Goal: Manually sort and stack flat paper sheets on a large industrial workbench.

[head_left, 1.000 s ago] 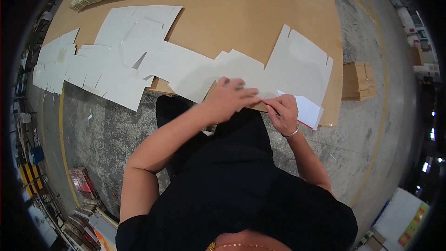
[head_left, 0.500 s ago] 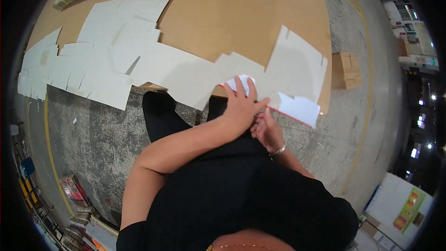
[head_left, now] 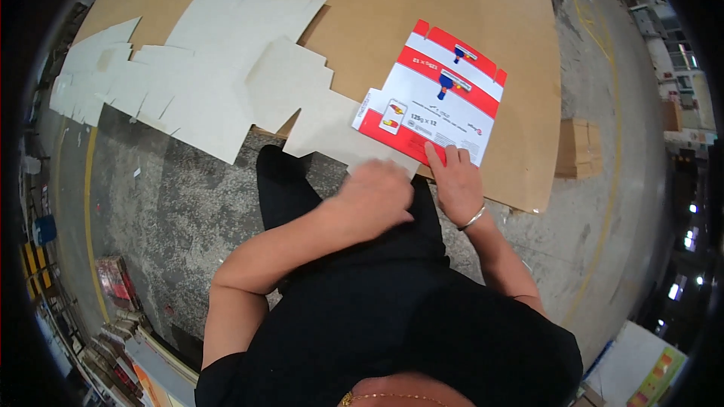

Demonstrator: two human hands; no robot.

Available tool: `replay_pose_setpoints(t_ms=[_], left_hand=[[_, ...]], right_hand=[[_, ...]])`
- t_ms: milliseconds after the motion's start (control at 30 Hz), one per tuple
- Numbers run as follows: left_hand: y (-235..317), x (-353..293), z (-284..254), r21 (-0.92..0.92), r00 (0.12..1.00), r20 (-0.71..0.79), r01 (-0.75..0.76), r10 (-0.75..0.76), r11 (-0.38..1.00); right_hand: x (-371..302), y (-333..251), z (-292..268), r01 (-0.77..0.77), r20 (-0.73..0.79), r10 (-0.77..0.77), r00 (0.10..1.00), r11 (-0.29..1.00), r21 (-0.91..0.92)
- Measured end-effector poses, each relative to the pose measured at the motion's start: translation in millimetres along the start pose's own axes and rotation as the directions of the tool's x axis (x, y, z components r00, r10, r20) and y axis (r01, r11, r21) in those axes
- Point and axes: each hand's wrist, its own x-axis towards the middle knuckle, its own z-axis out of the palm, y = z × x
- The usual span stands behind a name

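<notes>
In the head view, a flat red-and-white carton [head_left: 422, 87] lies printed side up at the near right of the brown worktop [head_left: 524, 143], beside overlapping pale cardboard blanks [head_left: 219, 53]. The right hand [head_left: 458, 185] has its fingers on the carton's near edge, whether pinching I cannot tell; the left hand [head_left: 379, 196], blurred near the worktop's edge, hides its grip.

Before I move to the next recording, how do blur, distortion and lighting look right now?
Head view: left grip blurred, right grip and red-and-white cardboard clearer; head view: fisheye bends the table edges and left yellow floor line, corners black; head view: bright lights glare along the dark right rim.
</notes>
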Motion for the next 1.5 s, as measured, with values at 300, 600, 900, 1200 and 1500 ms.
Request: replay_pose_setpoints(t_ms=[300, 600, 900, 1200, 1500], left_hand=[[-111, -36, 46, 0.410, 0.914, -0.400, 0.249, -0.072, 0.877], [-137, 55, -48, -0.115, 0.929, 0.363, 0.122, -0.073, 0.986], [-80, 21, 10, 0.357, 1.000, -0.001, -0.013, 0.015, 0.934], [-169, -27, -11, 0.251, 0.843, -0.524, 0.013, 0.124, 0.968], [-124, 51, 63, -0.890, 0.439, -0.280, -0.452, -0.854, 0.059]], right_hand=[[23, 7, 54, 0.303, -0.224, -0.331, 0.917, 0.941, -0.149], [4, 69, 35, 0.570, -0.705, -0.303, 0.642, 0.804, 0.173], [15, 67, 31, 0.327, -0.284, -0.293, 0.913, 0.942, 0.076], [19, 79, 36, 0.447, -0.322, -0.371, 0.871, 0.871, 0.205], [15, 76, 45, 0.440, -0.330, -0.336, 0.882, 0.838, 0.322]])
